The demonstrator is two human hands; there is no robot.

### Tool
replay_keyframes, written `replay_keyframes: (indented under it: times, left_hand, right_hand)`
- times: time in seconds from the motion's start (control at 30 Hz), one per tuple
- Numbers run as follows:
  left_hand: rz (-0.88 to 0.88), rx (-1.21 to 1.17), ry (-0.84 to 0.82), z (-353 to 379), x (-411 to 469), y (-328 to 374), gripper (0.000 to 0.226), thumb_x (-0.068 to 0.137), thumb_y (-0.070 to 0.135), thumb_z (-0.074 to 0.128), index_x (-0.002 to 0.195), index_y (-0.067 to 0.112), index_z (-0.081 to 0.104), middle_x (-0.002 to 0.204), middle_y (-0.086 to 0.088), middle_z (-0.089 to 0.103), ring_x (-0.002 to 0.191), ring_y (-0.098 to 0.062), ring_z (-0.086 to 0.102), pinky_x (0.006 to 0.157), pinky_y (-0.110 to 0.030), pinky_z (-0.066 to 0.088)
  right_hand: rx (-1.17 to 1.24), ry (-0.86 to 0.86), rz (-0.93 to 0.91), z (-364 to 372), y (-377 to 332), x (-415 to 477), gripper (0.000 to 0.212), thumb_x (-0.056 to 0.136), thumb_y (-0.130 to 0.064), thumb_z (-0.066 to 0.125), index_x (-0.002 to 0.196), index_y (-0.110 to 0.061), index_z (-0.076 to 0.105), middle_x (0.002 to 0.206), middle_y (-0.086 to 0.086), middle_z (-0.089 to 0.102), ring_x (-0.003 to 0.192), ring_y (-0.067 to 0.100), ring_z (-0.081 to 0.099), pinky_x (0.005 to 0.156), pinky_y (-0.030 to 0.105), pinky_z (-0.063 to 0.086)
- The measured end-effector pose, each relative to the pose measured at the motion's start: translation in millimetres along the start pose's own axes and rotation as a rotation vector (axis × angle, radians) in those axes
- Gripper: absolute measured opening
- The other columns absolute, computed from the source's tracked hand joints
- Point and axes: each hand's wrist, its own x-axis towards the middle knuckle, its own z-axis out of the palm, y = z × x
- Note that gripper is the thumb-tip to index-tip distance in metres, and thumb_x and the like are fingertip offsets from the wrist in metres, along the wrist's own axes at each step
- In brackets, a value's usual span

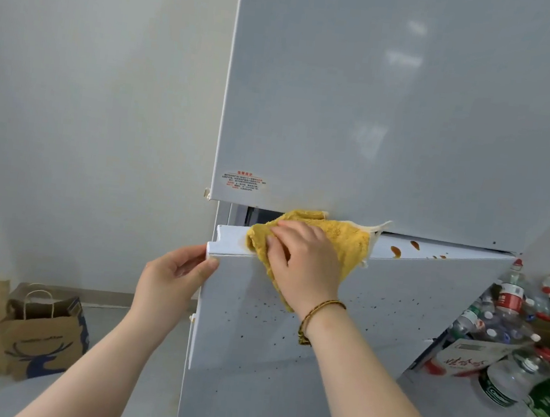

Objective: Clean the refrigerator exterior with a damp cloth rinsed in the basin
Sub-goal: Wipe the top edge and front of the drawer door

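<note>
A tall pale grey refrigerator fills the right half of the view. Its lower door stands slightly ajar and is speckled with small dark spots. Brown sauce stains sit on the door's top edge, to the right of the cloth. My right hand presses a yellow cloth flat onto that top edge, fingers spread over it. At the door's upper left corner, my left hand pinches the edge between thumb and fingers. No basin is in view.
A brown paper bag with a deer print stands on the floor at the lower left, against the white wall. A pile of plastic bottles and cartons lies to the right of the refrigerator.
</note>
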Motion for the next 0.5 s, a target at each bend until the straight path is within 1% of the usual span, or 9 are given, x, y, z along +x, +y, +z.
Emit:
replay_keyframes:
  times: [0.07, 0.13, 0.2, 0.27, 0.3, 0.37, 0.4, 0.43, 0.5]
  left_hand:
    - [0.013, 0.052, 0.002, 0.3, 2.3, -0.2, 0.021, 0.084, 0.002, 0.060, 0.075, 0.022, 0.063, 0.050, 0.025, 0.060, 0.053, 0.014, 0.055, 0.052, 0.001, 0.037]
    - [-0.002, 0.135, 0.046, -0.4, 3.6, -3.1, 0.036, 0.083, -0.004, 0.056, 0.054, 0.017, 0.052, 0.034, 0.015, 0.045, 0.037, 0.000, 0.040, 0.040, -0.005, 0.029]
    - [-0.031, 0.150, 0.098, -0.1, 4.5, -6.5, 0.040, 0.082, -0.008, 0.052, 0.048, 0.011, 0.041, 0.032, 0.010, 0.034, 0.035, -0.005, 0.029, 0.035, -0.009, 0.023]
    - [-0.013, 0.158, 0.098, -1.0, 6.2, -8.2, 0.035, 0.083, -0.005, 0.056, 0.052, 0.011, 0.047, 0.038, 0.011, 0.040, 0.041, -0.004, 0.033, 0.038, -0.008, 0.027]
    - [0.006, 0.158, 0.074, -0.1, 7.1, -6.6, 0.031, 0.083, -0.002, 0.058, 0.057, 0.015, 0.054, 0.040, 0.013, 0.047, 0.043, -0.001, 0.041, 0.042, -0.005, 0.031]
    - [0.028, 0.125, 0.040, 1.1, 7.6, -3.4, 0.025, 0.083, 0.001, 0.059, 0.076, 0.024, 0.063, 0.054, 0.025, 0.061, 0.057, 0.015, 0.055, 0.055, 0.002, 0.038]
    - [0.037, 0.109, 0.044, 3.4, 8.2, -3.1, 0.025, 0.084, 0.001, 0.058, 0.084, 0.026, 0.064, 0.064, 0.026, 0.064, 0.063, 0.020, 0.056, 0.059, 0.004, 0.038]
    - [0.039, 0.098, 0.063, 4.1, 8.3, -2.6, 0.025, 0.085, 0.001, 0.057, 0.089, 0.025, 0.064, 0.073, 0.025, 0.065, 0.065, 0.022, 0.056, 0.060, 0.005, 0.038]
    - [0.034, 0.090, 0.109, 6.8, 8.5, -3.4, 0.022, 0.085, 0.002, 0.057, 0.097, 0.019, 0.064, 0.078, 0.024, 0.063, 0.064, 0.023, 0.055, 0.059, 0.006, 0.038]
  right_hand:
    - [0.041, 0.012, -0.025, 12.3, -27.5, 5.0, 0.035, 0.078, -0.031, 0.042, 0.075, -0.018, 0.074, 0.081, -0.004, 0.072, 0.072, 0.019, 0.066, 0.070, 0.024, 0.052]
    - [0.110, -0.013, -0.109, 23.2, -52.2, 5.9, 0.035, 0.078, -0.031, 0.042, 0.077, -0.020, 0.074, 0.085, -0.004, 0.073, 0.076, 0.018, 0.065, 0.070, 0.023, 0.051]
    - [0.138, -0.044, -0.184, 26.4, -58.3, 6.8, 0.035, 0.079, -0.032, 0.041, 0.080, -0.021, 0.074, 0.089, -0.004, 0.073, 0.080, 0.017, 0.065, 0.070, 0.023, 0.050]
    - [0.149, -0.065, -0.266, 24.7, -43.7, 7.5, 0.037, 0.081, -0.035, 0.042, 0.088, -0.019, 0.074, 0.094, -0.002, 0.073, 0.085, 0.020, 0.066, 0.073, 0.025, 0.052]
    - [0.145, -0.073, -0.290, 22.7, -30.5, 6.9, 0.038, 0.083, -0.036, 0.042, 0.092, -0.018, 0.073, 0.097, 0.000, 0.072, 0.087, 0.021, 0.067, 0.075, 0.027, 0.053]
    - [0.105, -0.029, -0.303, 18.2, 1.6, 3.9, 0.043, 0.091, -0.041, 0.039, 0.097, -0.015, 0.072, 0.101, 0.001, 0.071, 0.091, 0.021, 0.067, 0.081, 0.028, 0.051]
    - [0.082, -0.006, -0.292, 14.7, 19.7, 1.4, 0.048, 0.095, -0.044, 0.033, 0.100, -0.015, 0.071, 0.103, 0.001, 0.071, 0.093, 0.020, 0.066, 0.085, 0.029, 0.047]
    - [0.069, 0.001, -0.274, 10.7, 35.3, -1.8, 0.054, 0.096, -0.046, 0.027, 0.101, -0.014, 0.070, 0.104, 0.001, 0.071, 0.096, 0.020, 0.065, 0.088, 0.028, 0.042]
    - [0.056, 0.014, -0.236, 1.5, 65.8, -7.8, 0.058, 0.096, -0.048, 0.024, 0.103, -0.012, 0.069, 0.105, 0.002, 0.070, 0.100, 0.016, 0.061, 0.091, 0.025, 0.037]
